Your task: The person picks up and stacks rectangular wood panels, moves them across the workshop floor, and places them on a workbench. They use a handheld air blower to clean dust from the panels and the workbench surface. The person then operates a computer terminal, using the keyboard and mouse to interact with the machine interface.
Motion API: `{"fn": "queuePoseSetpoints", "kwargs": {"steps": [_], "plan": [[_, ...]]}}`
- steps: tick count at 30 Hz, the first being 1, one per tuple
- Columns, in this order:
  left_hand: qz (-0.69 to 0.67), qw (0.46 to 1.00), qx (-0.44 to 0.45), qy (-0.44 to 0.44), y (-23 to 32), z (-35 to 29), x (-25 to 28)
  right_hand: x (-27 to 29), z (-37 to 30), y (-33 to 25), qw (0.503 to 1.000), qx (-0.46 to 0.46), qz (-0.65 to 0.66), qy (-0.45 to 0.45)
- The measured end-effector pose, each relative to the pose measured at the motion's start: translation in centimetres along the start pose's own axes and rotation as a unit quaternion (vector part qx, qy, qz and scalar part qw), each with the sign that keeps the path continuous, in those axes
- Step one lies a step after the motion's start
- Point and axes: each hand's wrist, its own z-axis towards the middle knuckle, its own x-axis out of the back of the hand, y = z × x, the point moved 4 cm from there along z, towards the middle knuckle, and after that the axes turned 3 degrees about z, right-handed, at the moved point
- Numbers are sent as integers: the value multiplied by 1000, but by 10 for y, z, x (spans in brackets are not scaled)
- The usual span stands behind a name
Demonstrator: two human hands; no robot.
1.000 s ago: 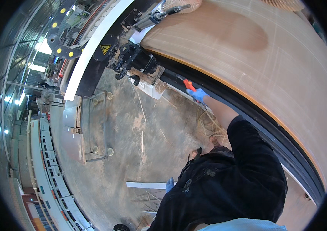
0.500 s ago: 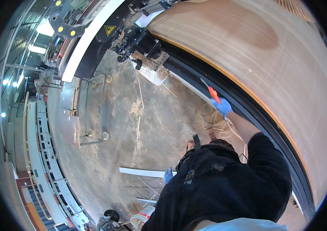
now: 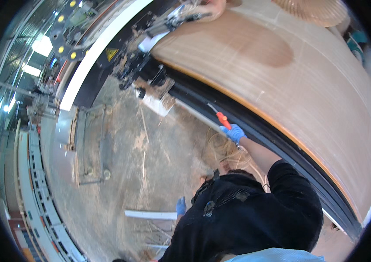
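Now the left hand (image 3: pixel 181 205), blue-gloved, is half hidden behind the dark jacket (image 3: pixel 246 218); its grip is unclear. The right hand (image 3: pixel 236 132) grasps an orange-handled tool (image 3: pixel 221 118) against the black edge (image 3: pixel 255 126) beside the wooden sheet (image 3: pixel 290 83).

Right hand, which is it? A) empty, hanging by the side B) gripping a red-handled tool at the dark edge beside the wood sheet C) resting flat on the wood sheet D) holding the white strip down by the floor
B: the blue-gloved right hand grips a red-handled tool at the dark edge of the wood sheet, while the left hand is low at the white strip.
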Motion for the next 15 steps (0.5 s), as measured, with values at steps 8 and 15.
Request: {"fn": "queuePoseSetpoints", "kwargs": {"steps": [8, 15], "plan": [[69, 995, 74, -16, -31, -17, -22, 136, 36, -72, 915, -23, 347, 204], [63, 995, 82, -5, -40, -7, -25, 308, 53, -37, 808, 34, 490, 327]]}}
